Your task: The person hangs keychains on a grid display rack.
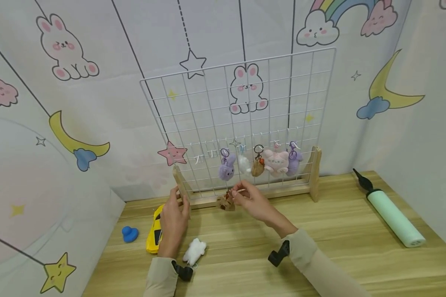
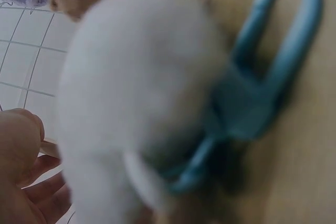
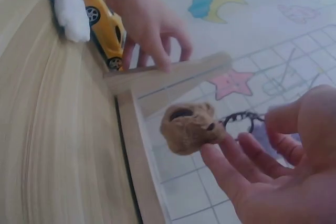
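Observation:
My right hand [image 1: 254,202] pinches the dark chain and ring of a brown plush keychain [image 3: 189,129] between thumb and fingers, in front of the rack's wooden base. The plush hangs beside the fingertips. My left hand [image 1: 174,218] grips the left wooden foot [image 3: 163,80] of the white wire grid rack [image 1: 208,99], its fingers on one side and the thumb on the other. Several plush keychains, among them a purple one [image 1: 227,167], a brown one [image 1: 258,167] and a pink one [image 1: 276,162], hang from hooks on the grid.
A yellow toy car [image 1: 154,231] lies beside the left hand. Near the left wrist is a white plush keychain [image 1: 195,251] with a teal clasp [image 2: 247,98]. A blue rubber duck [image 1: 130,234] stands further left. A mint-green hand pump [image 1: 394,216] lies at the right.

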